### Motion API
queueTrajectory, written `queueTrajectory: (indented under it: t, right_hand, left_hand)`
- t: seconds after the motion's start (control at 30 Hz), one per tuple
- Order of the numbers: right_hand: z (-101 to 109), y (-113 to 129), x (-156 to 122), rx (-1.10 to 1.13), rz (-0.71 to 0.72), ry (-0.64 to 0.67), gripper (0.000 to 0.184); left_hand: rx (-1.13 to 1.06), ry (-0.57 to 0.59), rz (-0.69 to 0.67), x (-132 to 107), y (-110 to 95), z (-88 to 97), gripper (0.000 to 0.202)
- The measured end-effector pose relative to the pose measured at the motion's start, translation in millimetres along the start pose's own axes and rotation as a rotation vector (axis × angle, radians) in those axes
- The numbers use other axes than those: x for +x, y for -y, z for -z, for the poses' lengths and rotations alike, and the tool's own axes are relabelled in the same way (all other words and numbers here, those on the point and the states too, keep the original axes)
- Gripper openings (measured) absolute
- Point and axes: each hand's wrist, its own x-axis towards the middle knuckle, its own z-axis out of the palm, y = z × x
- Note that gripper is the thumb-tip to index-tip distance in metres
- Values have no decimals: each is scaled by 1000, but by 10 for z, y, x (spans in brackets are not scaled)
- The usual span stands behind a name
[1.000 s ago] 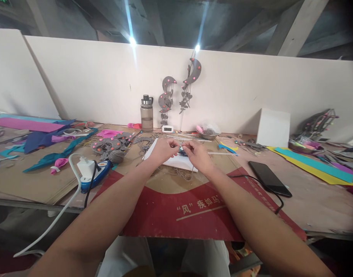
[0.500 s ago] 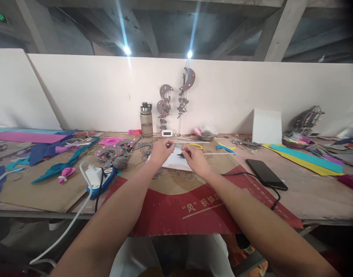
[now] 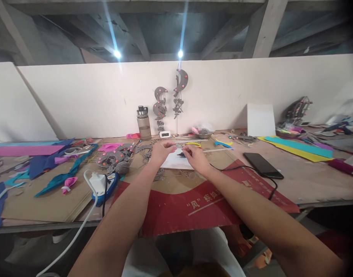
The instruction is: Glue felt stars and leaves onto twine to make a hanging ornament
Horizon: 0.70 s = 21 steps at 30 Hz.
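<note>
My left hand [image 3: 162, 152] is over the left part of a white sheet [image 3: 176, 163], thumb and fingers brought together in a pinch. What it holds, if anything, is too small to make out. Just to the right, my right hand [image 3: 196, 157] pinches a small dark grey piece [image 3: 181, 154] above the same sheet. Its exact kind cannot be told at this size. A narrow gap separates the fingertips of both hands. Loose grey yarn [image 3: 188, 174] lies at the sheet's near edge, on a red and brown board [image 3: 176, 211].
Left of my arms are a blue power strip [image 3: 107, 188] with cables and grey yarn pieces with pink dots [image 3: 111, 157]. A phone [image 3: 263, 165] lies right, its cable crossing the board. Behind stand a bottle [image 3: 144, 125], a small clock [image 3: 165, 134] and yellow-handled scissors [image 3: 195, 144].
The camera view has tilted and shifted slightly. My left fingertips have come a little closer to my right hand, which still pinches the dark piece.
</note>
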Motion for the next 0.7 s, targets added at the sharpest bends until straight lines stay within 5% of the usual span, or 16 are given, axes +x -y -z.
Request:
queueTrajectory:
  t: [0.23,0.7]
  right_hand:
    - [-77,151,-83,7,49,97,12]
    - [-12,803,-438,-58,577,520,27]
  left_hand:
    - [43,-162,-93,109,37,107,11]
    - [-194,-465,-80,235,153,392,15]
